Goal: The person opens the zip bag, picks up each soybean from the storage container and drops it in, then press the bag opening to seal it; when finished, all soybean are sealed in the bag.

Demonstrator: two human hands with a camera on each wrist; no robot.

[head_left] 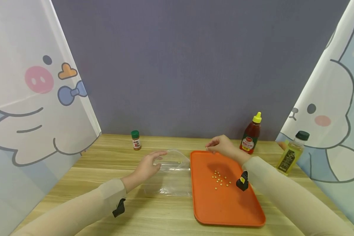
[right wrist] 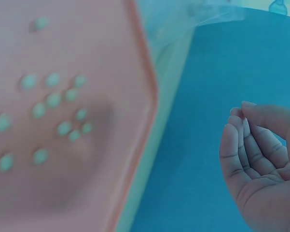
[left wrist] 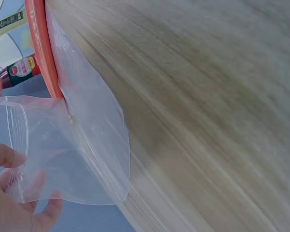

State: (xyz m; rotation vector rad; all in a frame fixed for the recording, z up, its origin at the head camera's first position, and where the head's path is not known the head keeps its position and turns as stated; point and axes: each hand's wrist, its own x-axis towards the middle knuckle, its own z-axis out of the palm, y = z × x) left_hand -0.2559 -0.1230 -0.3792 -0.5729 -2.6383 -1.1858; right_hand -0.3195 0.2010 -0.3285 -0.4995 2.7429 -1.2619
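Observation:
A clear zip bag (head_left: 172,180) lies on the table left of an orange tray (head_left: 227,209), its mouth end raised. My left hand (head_left: 147,168) holds that end; in the left wrist view the thumb (left wrist: 7,157) is at the zip strip and other fingers show through the plastic. A small yellow bean (left wrist: 71,118) shows in the bag. Above the tray's far left corner, my right hand (head_left: 222,146) has thumb and fingertips pinched together, with a tiny pale bean (head_left: 206,148) barely visible there. In the right wrist view the fingers (right wrist: 229,140) mostly hide it. Several yellow beans (head_left: 221,184) lie on the tray.
A green-capped spice jar (head_left: 136,141) stands at the back left of the table (head_left: 106,157). Behind the right arm are a red sauce bottle (head_left: 250,136) with a yellow cap and an oil bottle (head_left: 292,155). A grey panel (head_left: 177,72) closes the back.

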